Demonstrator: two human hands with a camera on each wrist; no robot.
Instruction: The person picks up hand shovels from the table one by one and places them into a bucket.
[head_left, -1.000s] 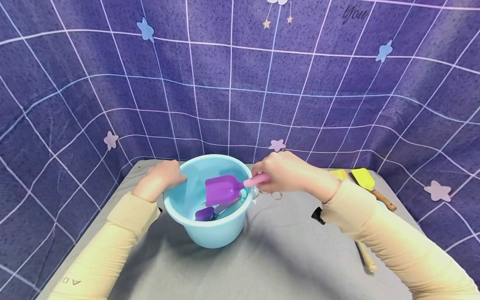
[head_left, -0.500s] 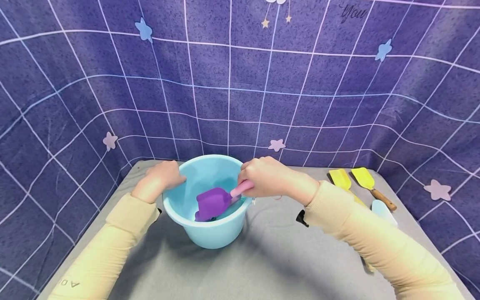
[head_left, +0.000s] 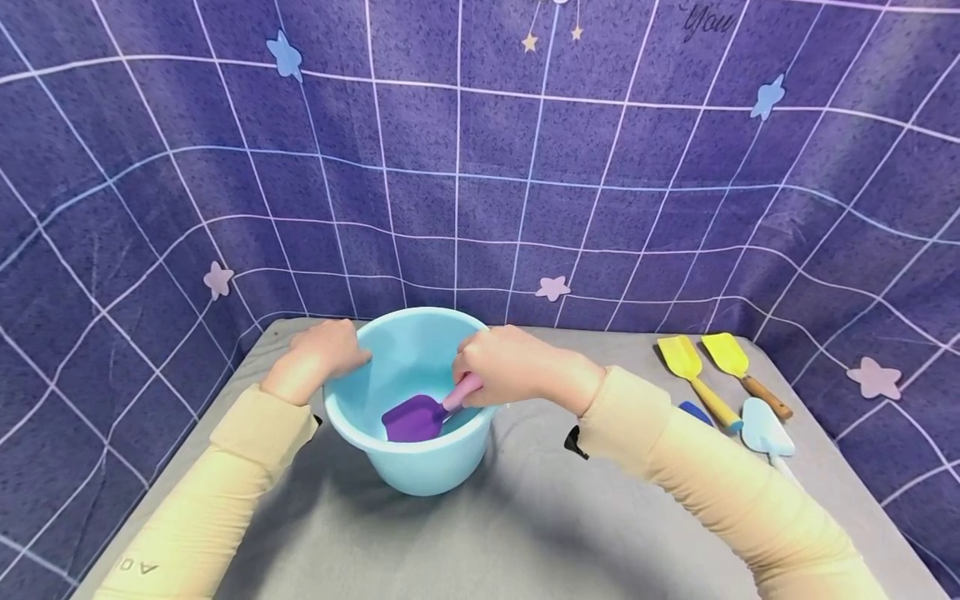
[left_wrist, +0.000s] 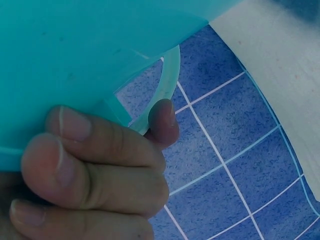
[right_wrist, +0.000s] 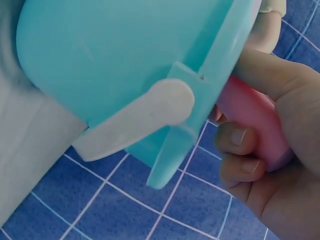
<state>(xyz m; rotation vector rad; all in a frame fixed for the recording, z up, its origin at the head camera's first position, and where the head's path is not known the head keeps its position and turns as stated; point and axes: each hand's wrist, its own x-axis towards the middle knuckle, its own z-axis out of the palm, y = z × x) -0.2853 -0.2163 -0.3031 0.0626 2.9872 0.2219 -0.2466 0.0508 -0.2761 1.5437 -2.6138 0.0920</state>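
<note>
Scoop [head_left: 416, 418] in curled right hand [head_left: 501, 363], left hand [head_left: 321, 353] gripping bucket rim [head_left: 420, 447]

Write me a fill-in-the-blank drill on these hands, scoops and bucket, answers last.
1. The right hand grips a scoop whose handle is colored ____.
2. That scoop's blade, inside the bucket, is colored ____.
3. The left hand grips the rim of the bucket, which is light ____.
4. At the right lie ____ yellow-bladed scoops.

Missing words: pink; purple; blue; two.

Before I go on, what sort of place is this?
Probably an indoor tabletop nook, perhaps a staged one: a star-patterned curtain walls the back and sides, a gray cloth covers the surface, and a bucket stands on it.
</note>
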